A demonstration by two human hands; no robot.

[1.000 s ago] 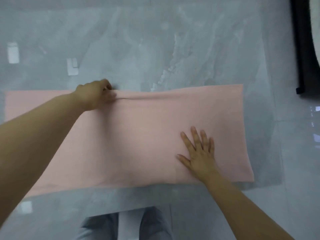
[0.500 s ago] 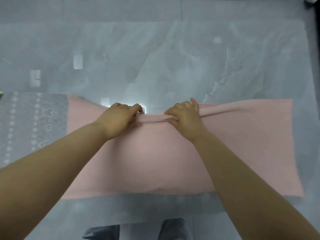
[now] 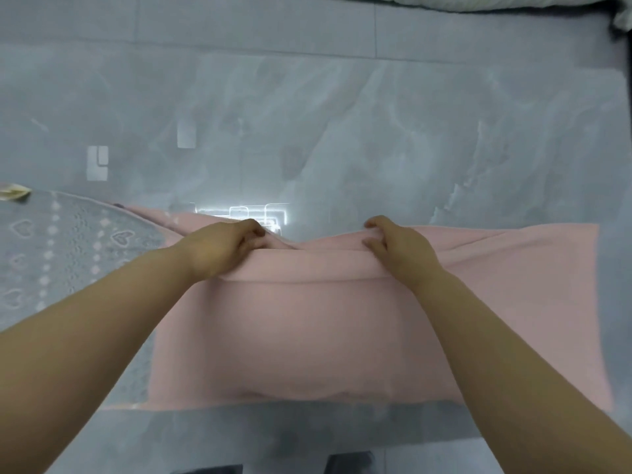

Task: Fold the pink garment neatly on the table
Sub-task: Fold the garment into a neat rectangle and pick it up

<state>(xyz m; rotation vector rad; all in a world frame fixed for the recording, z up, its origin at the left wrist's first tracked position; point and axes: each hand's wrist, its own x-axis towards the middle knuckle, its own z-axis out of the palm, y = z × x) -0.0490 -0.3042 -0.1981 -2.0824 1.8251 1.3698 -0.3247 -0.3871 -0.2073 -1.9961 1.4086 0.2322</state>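
The pink garment (image 3: 307, 336) lies spread across the glossy grey table (image 3: 342, 131), its near edge close to the table's front. My left hand (image 3: 222, 244) grips the far edge of the cloth left of centre. My right hand (image 3: 396, 248) grips the same far edge right of centre. Between the hands the far edge is lifted and pulled toward me, forming a fold line across the cloth. The garment's right end still lies flat.
A grey cloth with pink heart patterns (image 3: 61, 254) lies at the left, partly under my left arm. A small yellowish object (image 3: 13, 193) sits at the far left edge. A dark frame and pale fabric (image 3: 513, 3) run along the top right.
Both hands have moved apart along the far edge and drawn it toward me, so a fold now shows. One second ago my right hand lay flat on the cloth.
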